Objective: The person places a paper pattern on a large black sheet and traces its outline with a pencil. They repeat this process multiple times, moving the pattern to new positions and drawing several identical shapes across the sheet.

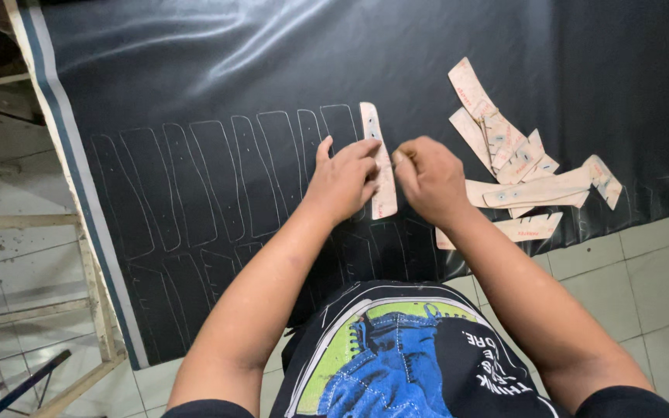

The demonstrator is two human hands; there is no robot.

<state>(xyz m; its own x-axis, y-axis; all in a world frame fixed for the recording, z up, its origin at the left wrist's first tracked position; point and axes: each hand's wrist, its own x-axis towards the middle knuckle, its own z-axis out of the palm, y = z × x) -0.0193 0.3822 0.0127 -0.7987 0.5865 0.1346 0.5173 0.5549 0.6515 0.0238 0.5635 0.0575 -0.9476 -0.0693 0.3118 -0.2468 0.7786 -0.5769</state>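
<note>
Tiled workshop floor and timber framing around a sheet-draped surface.
Pale square floor tiles [652,279] with dark grout lines fill the lower right and run on under the surface to the left side, where they look scuffed and stained. A light wooden frame [90,286] of posts and rails stands at left, below the edge of the surface [505,39], which is covered by a glossy black sheet with a pale striped border. Soft light streaks across the sheet's upper part. A dark bar [21,383] lies at the bottom left corner.
</note>
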